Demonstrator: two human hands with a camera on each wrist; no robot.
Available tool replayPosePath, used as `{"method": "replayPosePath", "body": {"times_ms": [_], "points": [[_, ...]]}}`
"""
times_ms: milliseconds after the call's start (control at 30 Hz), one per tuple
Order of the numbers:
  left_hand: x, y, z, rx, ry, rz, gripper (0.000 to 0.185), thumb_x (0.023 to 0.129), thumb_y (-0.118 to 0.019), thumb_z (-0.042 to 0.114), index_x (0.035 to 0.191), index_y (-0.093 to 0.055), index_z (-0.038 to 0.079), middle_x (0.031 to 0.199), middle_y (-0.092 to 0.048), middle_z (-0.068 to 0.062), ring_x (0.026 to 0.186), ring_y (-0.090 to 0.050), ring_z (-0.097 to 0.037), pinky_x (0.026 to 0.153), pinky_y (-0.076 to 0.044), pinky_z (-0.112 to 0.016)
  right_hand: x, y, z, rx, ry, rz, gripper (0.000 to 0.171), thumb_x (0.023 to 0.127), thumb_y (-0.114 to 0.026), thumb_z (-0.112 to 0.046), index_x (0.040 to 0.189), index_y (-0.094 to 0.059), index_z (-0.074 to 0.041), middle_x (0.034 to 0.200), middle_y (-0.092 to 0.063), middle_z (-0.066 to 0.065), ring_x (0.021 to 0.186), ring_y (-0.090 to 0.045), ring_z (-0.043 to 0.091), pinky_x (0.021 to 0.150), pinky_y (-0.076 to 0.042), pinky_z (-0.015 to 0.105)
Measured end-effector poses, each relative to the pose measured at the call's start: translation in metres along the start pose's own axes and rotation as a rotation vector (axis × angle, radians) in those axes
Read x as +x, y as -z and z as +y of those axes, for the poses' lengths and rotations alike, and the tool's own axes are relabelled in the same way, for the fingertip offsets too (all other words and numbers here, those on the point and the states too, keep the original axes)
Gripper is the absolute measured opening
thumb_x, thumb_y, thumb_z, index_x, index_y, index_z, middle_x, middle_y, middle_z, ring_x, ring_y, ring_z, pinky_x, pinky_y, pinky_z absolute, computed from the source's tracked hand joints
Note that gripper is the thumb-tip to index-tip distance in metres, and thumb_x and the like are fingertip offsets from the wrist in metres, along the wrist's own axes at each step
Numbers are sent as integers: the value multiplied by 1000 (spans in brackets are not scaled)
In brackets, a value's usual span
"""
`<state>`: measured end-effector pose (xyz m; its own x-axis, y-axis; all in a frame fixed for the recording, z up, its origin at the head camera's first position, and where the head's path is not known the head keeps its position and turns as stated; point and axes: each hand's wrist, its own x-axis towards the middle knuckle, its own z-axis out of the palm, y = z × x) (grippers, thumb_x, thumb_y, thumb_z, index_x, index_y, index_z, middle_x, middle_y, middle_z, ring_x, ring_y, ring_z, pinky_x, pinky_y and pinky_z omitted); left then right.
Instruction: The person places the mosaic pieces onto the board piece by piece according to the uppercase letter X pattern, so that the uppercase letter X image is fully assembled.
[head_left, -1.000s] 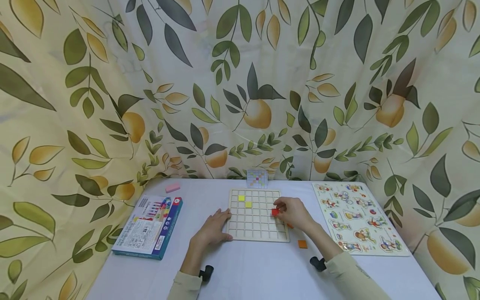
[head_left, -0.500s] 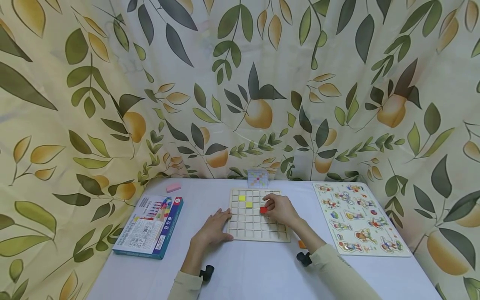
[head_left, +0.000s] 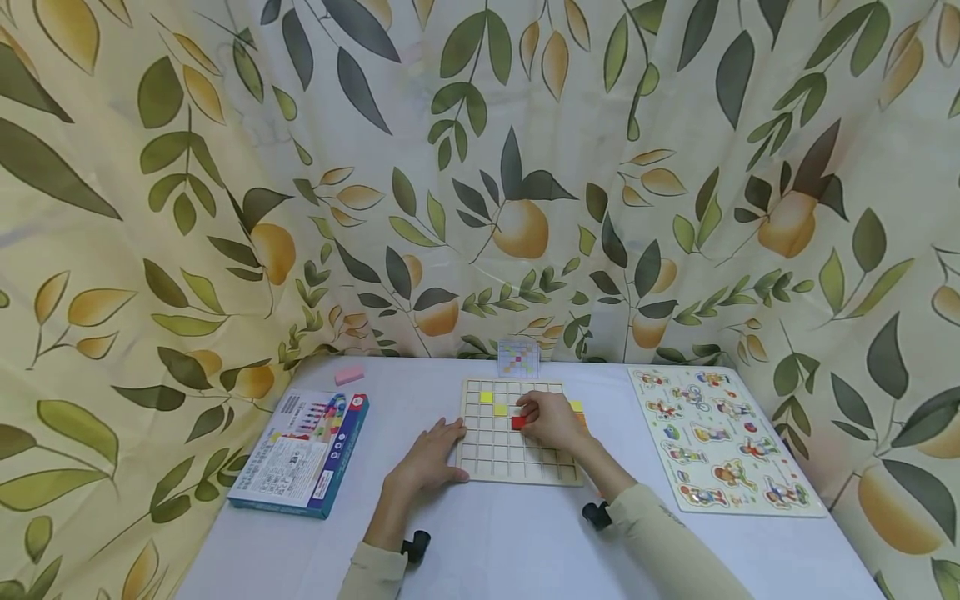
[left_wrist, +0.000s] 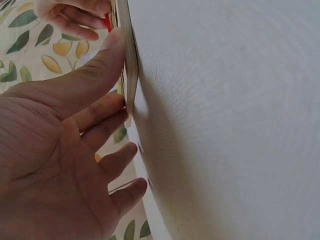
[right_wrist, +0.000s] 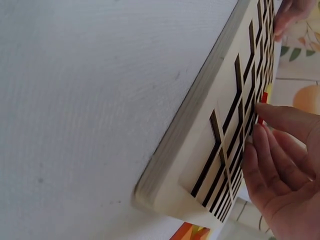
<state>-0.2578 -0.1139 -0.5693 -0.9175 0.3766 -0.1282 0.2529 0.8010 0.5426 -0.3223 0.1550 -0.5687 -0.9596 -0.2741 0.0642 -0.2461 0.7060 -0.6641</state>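
Note:
A wooden grid board [head_left: 480, 463] lies flat on the white table, with two yellow square tiles [head_left: 487, 397] set diagonally in its upper left cells. My right hand [head_left: 553, 422] pinches a red square tile [head_left: 517, 423] over the middle of the grid, just below and right of the lower yellow one. In the right wrist view, thumb and fingertips meet at the red tile [right_wrist: 263, 107], close on the slats. My left hand [head_left: 426, 457] rests at the board's left edge, fingers extended. The left wrist view shows its thumb on the board's rim [left_wrist: 131, 65] and fingertips alongside.
Behind the board stands a small pattern card [head_left: 517, 358]. Yellow [head_left: 577, 406] and orange tiles [right_wrist: 187, 231] lie by its right side, partly behind my right arm. A boxed set [head_left: 296, 450] and pink block [head_left: 349, 375] are left; a picture puzzle board [head_left: 720, 442] is right.
My right hand has carried the red tile leftward from the board's right side to its middle. The forearm now covers the loose orange tile. My left hand stays at the board's edge.

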Motion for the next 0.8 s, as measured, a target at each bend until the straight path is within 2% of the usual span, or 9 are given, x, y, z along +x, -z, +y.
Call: {"method": "replayPosePath", "body": {"times_ms": [533,800], "points": [[0,1,3,8,6,-9,82,83,-89,27,153,-51,7,167,-39,-8,158,-24,-34,127,-20,-59,0,-2,0,-25,52,8,33,77,-87,3,107,-76,-5,89,-73,-2,77,-65,8,74,-59,31],[-1,1,2,7,13,-10,82,84,-89,27,154,-51,7,167,-38,-8,158,-23,-34,127,-20,-59,-7,4,0,-52,53,4,33,80,-81,6,111,-76,-5,93,-75,-1,83,-69,12,78,-60,34]]}}
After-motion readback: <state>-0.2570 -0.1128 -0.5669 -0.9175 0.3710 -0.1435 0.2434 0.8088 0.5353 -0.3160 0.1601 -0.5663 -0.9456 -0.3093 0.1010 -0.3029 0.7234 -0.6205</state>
